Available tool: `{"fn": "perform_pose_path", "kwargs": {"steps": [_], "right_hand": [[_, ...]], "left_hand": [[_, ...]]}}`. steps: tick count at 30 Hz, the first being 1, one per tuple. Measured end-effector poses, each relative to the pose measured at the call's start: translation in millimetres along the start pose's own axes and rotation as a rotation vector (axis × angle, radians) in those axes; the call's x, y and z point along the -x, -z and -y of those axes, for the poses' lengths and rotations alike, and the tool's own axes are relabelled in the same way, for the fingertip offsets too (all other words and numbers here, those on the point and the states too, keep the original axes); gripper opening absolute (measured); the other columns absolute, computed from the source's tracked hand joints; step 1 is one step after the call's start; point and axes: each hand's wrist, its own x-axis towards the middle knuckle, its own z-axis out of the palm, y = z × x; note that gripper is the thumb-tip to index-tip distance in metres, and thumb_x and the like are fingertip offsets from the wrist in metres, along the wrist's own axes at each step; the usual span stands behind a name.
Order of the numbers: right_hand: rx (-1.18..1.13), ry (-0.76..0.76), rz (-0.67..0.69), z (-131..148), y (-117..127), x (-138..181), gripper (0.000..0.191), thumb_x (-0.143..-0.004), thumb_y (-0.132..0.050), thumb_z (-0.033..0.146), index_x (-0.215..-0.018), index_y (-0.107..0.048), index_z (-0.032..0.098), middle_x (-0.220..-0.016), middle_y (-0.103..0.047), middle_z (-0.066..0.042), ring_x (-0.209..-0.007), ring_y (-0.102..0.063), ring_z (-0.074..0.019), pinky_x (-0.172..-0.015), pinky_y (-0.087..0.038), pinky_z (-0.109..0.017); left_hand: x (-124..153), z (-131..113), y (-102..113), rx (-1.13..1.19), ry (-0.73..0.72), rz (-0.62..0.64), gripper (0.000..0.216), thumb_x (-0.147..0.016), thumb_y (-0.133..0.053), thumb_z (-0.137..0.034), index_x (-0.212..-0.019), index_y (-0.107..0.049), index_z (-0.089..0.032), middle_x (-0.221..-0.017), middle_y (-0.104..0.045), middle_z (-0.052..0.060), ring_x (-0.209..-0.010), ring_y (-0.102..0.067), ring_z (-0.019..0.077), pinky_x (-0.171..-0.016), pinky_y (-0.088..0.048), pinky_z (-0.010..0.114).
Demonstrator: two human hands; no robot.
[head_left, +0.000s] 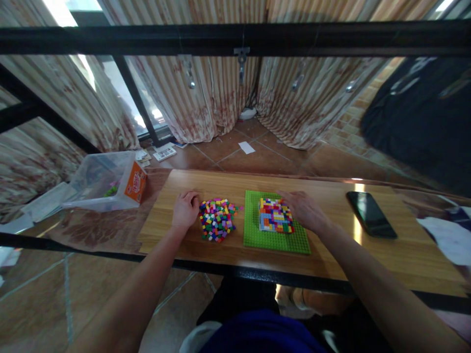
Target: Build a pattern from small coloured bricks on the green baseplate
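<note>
My left hand rests on the wooden table at the left side of a loose pile of small coloured toy bricks. Its fingers are curled in, and whatever they might hold is hidden. A green studded baseplate lies right of the pile. On it sits a low rectangular block built of many-coloured bricks. My right hand reaches over the block's far right corner, fingers bent together and pointing left. Its fingertips are at the block's edge; anything pinched there is too small to make out.
A black phone lies on the table at the right. Left of the table stands a clear plastic bin with an orange label. A dark metal bar crosses in front of striped curtains. White papers lie at the far right.
</note>
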Motion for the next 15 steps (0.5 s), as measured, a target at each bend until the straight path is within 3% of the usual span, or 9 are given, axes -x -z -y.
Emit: {"fn": "perform_pose_path", "kwargs": {"steps": [11, 15], "right_hand": [[-0.093, 0.038, -0.001, 0.8, 3.7, -0.3, 0.051, -0.09, -0.04, 0.014, -0.138, -0.058, 0.016, -0.106, -0.075, -0.011, -0.099, -0.067, -0.0234, -0.089, -0.051, -0.035], [-0.095, 0.094, 0.044, -2.3, 4.1, -3.9, 0.052, -0.087, -0.043, 0.011, -0.137, -0.059, 0.016, -0.108, -0.075, -0.012, -0.101, -0.067, -0.0239, -0.096, -0.049, -0.038]], "left_hand": [[1.8, -0.4, -0.4, -0.003, -0.001, -0.01, 0.025, -0.087, -0.046, -0.019, -0.096, -0.069, -0.018, -0.106, -0.069, 0.011, -0.104, -0.061, 0.0273, -0.1, -0.049, 0.044], [1.6, -1.8, 0.3, -0.011, 0.004, -0.004, 0.026, -0.087, -0.046, -0.019, -0.098, -0.069, -0.018, -0.106, -0.068, 0.012, -0.104, -0.061, 0.0276, -0.099, -0.049, 0.044]]}}
